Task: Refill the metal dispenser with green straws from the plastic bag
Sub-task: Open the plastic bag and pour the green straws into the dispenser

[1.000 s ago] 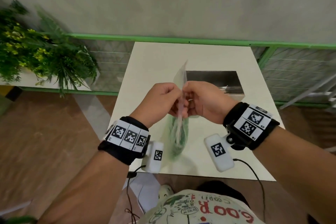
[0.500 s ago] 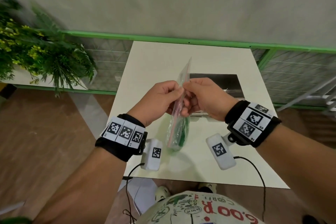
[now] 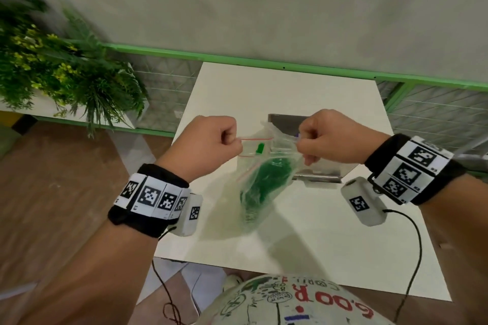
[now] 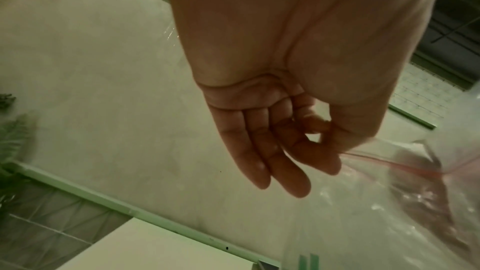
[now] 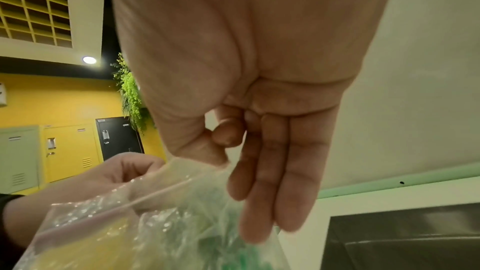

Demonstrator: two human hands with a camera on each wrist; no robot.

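Note:
A clear plastic bag [image 3: 253, 187] with a red zip strip hangs above the white table [image 3: 303, 250], holding green straws [image 3: 266, 177]. My left hand [image 3: 211, 145] pinches the left lip of the bag's mouth between thumb and forefinger. My right hand [image 3: 327, 142] pinches the right lip. The mouth is pulled wide between them. The left wrist view shows my left hand [image 4: 319, 137] pinching the red-edged film [image 4: 384, 157]. The right wrist view shows my right hand [image 5: 223, 151] pinching the bag [image 5: 166, 213]. The metal dispenser [image 3: 317, 174] sits on the table behind the bag, partly hidden by my right hand.
A green railing [image 3: 264, 60] runs along the wall behind the table. Leafy plants [image 3: 58, 79] stand on a ledge at the left. Cables hang from both wrist cameras over the table's near edge. Wooden floor lies to the left.
My hands were together at the top of the closed bag; now they have moved apart sideways and the bag's mouth is pulled open.

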